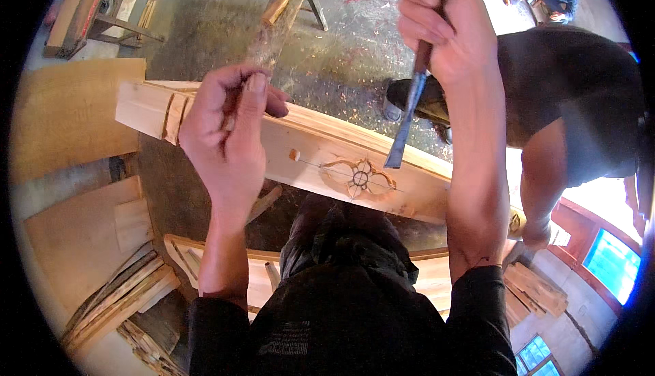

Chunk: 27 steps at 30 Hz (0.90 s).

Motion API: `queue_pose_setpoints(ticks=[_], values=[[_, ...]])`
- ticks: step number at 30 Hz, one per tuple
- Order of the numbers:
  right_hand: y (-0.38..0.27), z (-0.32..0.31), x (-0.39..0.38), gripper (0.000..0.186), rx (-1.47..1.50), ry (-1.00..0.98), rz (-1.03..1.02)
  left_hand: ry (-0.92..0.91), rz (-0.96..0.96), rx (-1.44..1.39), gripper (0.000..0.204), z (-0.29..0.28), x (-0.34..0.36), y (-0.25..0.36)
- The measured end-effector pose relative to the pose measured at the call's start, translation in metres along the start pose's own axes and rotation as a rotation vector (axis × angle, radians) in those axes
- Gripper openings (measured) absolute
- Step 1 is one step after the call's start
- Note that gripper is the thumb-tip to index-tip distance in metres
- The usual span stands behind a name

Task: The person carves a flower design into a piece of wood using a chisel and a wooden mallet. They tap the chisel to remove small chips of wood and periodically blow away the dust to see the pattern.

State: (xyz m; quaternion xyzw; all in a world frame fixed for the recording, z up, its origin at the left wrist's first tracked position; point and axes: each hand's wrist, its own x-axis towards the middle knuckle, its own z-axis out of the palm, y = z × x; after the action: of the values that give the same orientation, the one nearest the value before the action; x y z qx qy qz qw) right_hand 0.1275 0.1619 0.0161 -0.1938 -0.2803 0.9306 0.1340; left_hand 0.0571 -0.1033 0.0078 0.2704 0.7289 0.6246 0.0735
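My right hand [454, 24] is raised at the upper right, its fingers wrapped round the dark wooden handle of a chisel [409, 117]. The flat steel blade points down, its tip over the carved board, close to the flower carving; I cannot tell whether it touches. A long pale wooden board [293, 147] lies slantwise before me. It bears a carved flower motif [360, 177] with a round centre, pencil lines and a small notch [294, 155]. Over the board's left part, my left hand [228, 113] is closed, thumb pressed against the fingers; anything inside is hidden.
At the right a person in dark clothes [566, 96] leans in, a hand [536, 234] by the board's end. A narrow plank bench [269, 45] stands beyond. Stacked timber [126, 294] lies lower left, a plywood sheet [75, 117] at left, and another person [556, 1] is far off.
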Motion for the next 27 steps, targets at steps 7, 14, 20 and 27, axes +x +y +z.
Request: queue_pose_setpoints(ticks=[7,14,20,27], values=[[-0.007,-0.073,-0.036,0.043,0.278,-0.116,-0.103,-0.404,0.578,0.759,0.040,-0.013,-0.069,0.000],[-0.002,-0.087,-0.027,0.043,0.304,-0.145,-0.081,-0.845,0.577,0.198,0.036,-0.007,-0.179,-0.013],[-0.009,-0.090,-0.028,0.046,0.276,-0.152,-0.068,-0.646,0.613,0.307,0.031,0.006,-0.153,-0.015],[-0.001,-0.066,-0.030,0.044,0.257,0.199,-0.182,-0.665,0.647,0.378,0.034,-0.011,-0.114,0.009]])
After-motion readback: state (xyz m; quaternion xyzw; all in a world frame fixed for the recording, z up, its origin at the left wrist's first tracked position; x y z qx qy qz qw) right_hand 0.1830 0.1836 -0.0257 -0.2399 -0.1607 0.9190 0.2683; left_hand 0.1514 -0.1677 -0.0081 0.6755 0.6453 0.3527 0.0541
